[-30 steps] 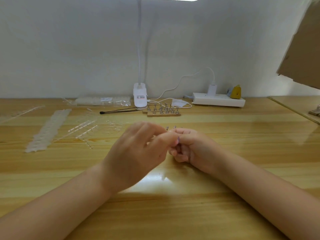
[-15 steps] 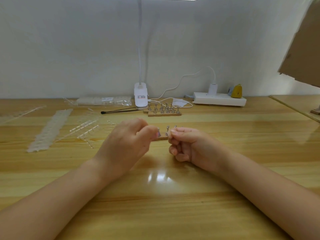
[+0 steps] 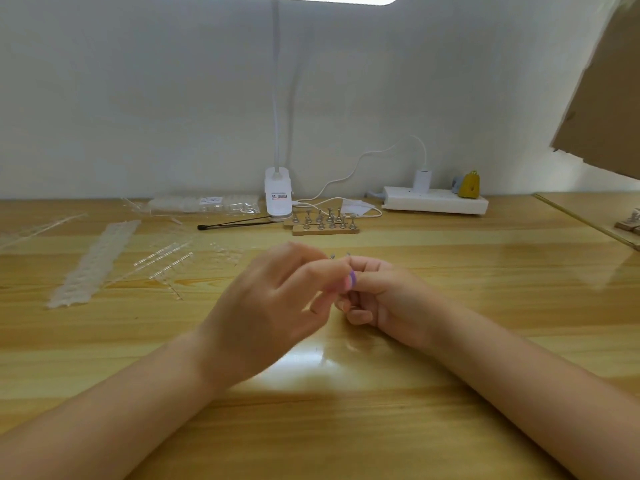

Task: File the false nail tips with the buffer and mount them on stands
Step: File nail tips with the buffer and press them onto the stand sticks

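Note:
My left hand point(image 3: 266, 313) and my right hand point(image 3: 384, 296) meet at the table's middle, fingertips touching. The left thumb and fingers pinch a small buffer point(image 3: 352, 280), of which only a purple and pink end shows. My right hand's fingers are curled, with thumb and forefinger pinched against that end; the false nail tip between them is too small to make out. Just behind the hands, two metal stand heads point(image 3: 332, 256) poke up, their base hidden. Further back stands a wooden base with several metal stands point(image 3: 325, 226).
Strips of clear nail tips point(image 3: 93, 261) and clear plastic sprues point(image 3: 166, 263) lie at the left. At the back are a bag of tips point(image 3: 204, 204), a black tool point(image 3: 235, 223), a lamp clamp point(image 3: 277, 199) and a power strip point(image 3: 436, 201). Cardboard point(image 3: 606, 98) overhangs the right.
My left hand drew a little left away from the right hand half a second ago, and has now come back against its fingertips. The right hand barely moved.

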Motion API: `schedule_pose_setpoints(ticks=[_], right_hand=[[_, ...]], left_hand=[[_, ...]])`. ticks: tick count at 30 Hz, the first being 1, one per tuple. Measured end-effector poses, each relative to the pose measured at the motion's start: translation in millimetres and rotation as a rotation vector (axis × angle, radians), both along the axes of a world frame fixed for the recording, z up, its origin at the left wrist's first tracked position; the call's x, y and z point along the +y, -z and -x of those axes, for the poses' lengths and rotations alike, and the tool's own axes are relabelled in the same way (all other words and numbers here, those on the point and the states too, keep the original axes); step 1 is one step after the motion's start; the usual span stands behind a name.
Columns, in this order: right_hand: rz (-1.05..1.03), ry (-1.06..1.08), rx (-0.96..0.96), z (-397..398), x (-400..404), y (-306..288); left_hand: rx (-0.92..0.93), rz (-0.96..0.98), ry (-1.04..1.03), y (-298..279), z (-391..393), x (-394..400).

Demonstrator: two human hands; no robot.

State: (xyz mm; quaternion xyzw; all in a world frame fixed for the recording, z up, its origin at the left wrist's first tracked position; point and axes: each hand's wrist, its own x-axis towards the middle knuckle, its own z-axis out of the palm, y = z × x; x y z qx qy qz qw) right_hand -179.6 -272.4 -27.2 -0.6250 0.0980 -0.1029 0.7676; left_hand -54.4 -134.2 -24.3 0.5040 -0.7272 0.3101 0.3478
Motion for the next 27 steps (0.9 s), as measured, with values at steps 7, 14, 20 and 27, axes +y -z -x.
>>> schedule_pose_setpoints(ticks=[7, 14, 20, 27], right_hand=[[-0.030, 0.049, -0.009, 0.1, -1.0, 0.5], [-0.014, 0.007, 0.001, 0.4, -0.2, -0.6], [0.013, 0.000, 0.000, 0.6, -0.1, 1.0], [0.022, 0.011, -0.015, 1.0, 2.3, -0.4]], left_hand=[[0.033, -0.047, -0.058, 1.0, -16.7, 3.9], [0.064, -0.123, -0.138, 3.9, -23.9, 1.3], [0.218, -0.086, 0.068, 4.9, -11.0, -3.8], [0.367, -0.155, -0.005, 8.5, -20.2, -1.6]])
